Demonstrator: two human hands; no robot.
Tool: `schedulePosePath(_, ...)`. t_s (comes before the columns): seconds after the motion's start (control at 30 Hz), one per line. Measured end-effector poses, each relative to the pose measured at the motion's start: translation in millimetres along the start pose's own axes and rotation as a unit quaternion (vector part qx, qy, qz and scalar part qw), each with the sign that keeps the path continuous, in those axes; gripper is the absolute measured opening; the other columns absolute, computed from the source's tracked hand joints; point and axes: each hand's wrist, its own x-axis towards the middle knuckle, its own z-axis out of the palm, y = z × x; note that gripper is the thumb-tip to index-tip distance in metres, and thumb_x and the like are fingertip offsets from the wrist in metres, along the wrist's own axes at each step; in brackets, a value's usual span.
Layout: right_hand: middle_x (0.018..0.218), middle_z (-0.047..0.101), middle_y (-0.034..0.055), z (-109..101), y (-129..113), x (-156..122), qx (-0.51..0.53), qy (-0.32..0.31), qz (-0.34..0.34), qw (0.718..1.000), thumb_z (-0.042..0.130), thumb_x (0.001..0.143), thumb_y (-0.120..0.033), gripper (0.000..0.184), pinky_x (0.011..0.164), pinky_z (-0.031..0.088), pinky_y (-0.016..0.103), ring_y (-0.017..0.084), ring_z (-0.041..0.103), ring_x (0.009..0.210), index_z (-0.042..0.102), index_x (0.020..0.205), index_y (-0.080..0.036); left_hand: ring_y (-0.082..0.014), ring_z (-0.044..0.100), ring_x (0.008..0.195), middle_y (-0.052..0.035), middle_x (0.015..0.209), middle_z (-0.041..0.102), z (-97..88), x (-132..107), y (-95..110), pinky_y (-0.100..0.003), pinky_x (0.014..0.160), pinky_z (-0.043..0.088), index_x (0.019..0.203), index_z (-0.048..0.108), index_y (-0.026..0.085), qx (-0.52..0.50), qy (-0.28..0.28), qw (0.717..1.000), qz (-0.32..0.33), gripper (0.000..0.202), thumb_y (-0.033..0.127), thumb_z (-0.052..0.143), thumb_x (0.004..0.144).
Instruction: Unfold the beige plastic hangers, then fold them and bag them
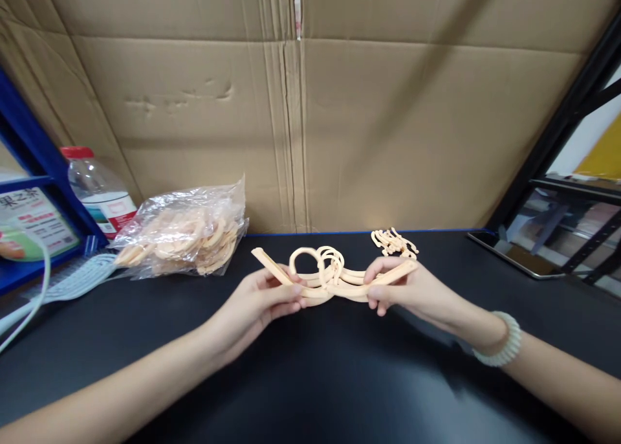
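Both hands hold a stack of small peach plastic hangers (334,277) just above the black table (310,379). My left hand (264,301) pinches the left arm of the stack with closed fingers. My right hand (405,292), with a pale beaded bracelet on its wrist, grips the right arm of the stack. The hooks curl up between the two hands. A small heap of more peach plastic pieces (392,242) lies on the table just behind my right hand.
A clear plastic bag (187,233) of more peach hangers lies at the back left, beside a water bottle (99,195) and a blue shelf frame (29,153). A cardboard wall (310,107) stands behind. A dark tablet (514,256) and a black rack sit at the right.
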Motion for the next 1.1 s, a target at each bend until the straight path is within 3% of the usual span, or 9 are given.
schedulePosePath(0.13, 0.065, 0.069, 0.0012, -26.0, -9.5, 5.3, -0.064, 0.0, -0.008, 0.998, 0.078, 0.072, -0.028, 0.02, 0.055, 0.055, 0.023, 0.011, 0.064, 0.056, 0.065, 0.079, -0.016, -0.0113, 0.069, 0.073, -0.0027, 0.085, 0.071, -25.5, 15.4, 19.1, -0.016, 0.07, 0.056, 0.079, 0.066, 0.015, 0.022, -0.015, 1.0, 0.011, 0.024, 0.011, 0.084, 0.064)
schedulePosePath(0.27, 0.07, 0.069, 0.0018, -37.5, -13.0, 6.8, -0.111, -0.033, -0.019, 0.993, 0.079, 0.069, -0.029, 0.023, 0.055, 0.053, 0.023, 0.012, 0.064, 0.059, 0.062, 0.074, -0.016, -0.0109, 0.068, 0.07, -0.0028, 0.08, 0.071, -43.7, 25.4, 30.7, -0.017, 0.067, 0.056, 0.08, 0.067, 0.014, 0.097, -0.049, 0.994, 0.02, 0.023, 0.016, 0.085, 0.064)
schedulePosePath(0.4, 0.07, 0.067, 0.001, -48.9, -18.0, 3.7, -0.234, -0.07, -0.009, 0.97, 0.077, 0.071, -0.031, 0.02, 0.056, 0.05, 0.022, 0.012, 0.063, 0.062, 0.065, 0.076, -0.015, -0.0143, 0.068, 0.071, -0.0014, 0.077, 0.072, -58.2, 33.7, 35.3, -0.024, 0.067, 0.055, 0.076, 0.065, 0.015, 0.243, -0.091, 0.964, 0.063, 0.021, 0.021, 0.083, 0.066)
schedulePosePath(0.53, 0.074, 0.067, 0.0015, -63.6, -22.0, 1.5, -0.356, -0.114, 0.012, 0.927, 0.074, 0.073, -0.032, 0.018, 0.055, 0.047, 0.023, 0.013, 0.062, 0.063, 0.067, 0.077, -0.015, -0.0154, 0.066, 0.069, -0.0008, 0.073, 0.071, -60.0, 34.1, 32.3, -0.026, 0.065, 0.051, 0.076, 0.064, 0.016, 0.428, -0.145, 0.882, 0.137, 0.017, 0.028, 0.076, 0.074)
schedulePosePath(0.73, 0.074, 0.066, 0.0003, -69.2, -17.1, 3.6, -0.456, -0.142, -0.007, 0.879, 0.069, 0.075, -0.021, 0.005, 0.061, 0.044, 0.025, 0.014, 0.058, 0.066, 0.068, 0.078, -0.017, -0.0181, 0.059, 0.081, -0.0031, 0.079, 0.063, -44.8, 21.5, 23.1, -0.027, 0.071, 0.047, 0.079, 0.065, 0.018, 0.611, -0.213, 0.701, 0.3, 0.008, 0.021, 0.062, 0.086)
schedulePosePath(0.9, 0.079, 0.06, 0.0009, -63.7, -13.2, 4.8, -0.48, -0.144, -0.076, 0.862, 0.069, 0.075, -0.016, 0.003, 0.068, 0.042, 0.026, 0.014, 0.055, 0.074, 0.066, 0.073, -0.017, -0.0196, 0.052, 0.084, -0.0035, 0.077, 0.059, -38.1, 17.5, 22.1, -0.028, 0.072, 0.044, 0.078, 0.059, 0.018, 0.662, -0.223, 0.626, 0.346, 0.014, 0.015, 0.051, 0.089)
schedulePosePath(1.1, 0.085, 0.056, 0.0016, -63.6, -9.1, 5.4, -0.49, -0.144, -0.091, 0.855, 0.067, 0.076, -0.015, 0.005, 0.078, 0.043, 0.03, 0.016, 0.055, 0.083, 0.063, 0.075, -0.017, -0.0198, 0.049, 0.074, -0.0043, 0.077, 0.056, -34.7, 15.4, 21.4, -0.032, 0.068, 0.041, 0.076, 0.054, 0.018, 0.717, -0.222, 0.548, 0.369, 0.014, 0.014, 0.046, 0.087)
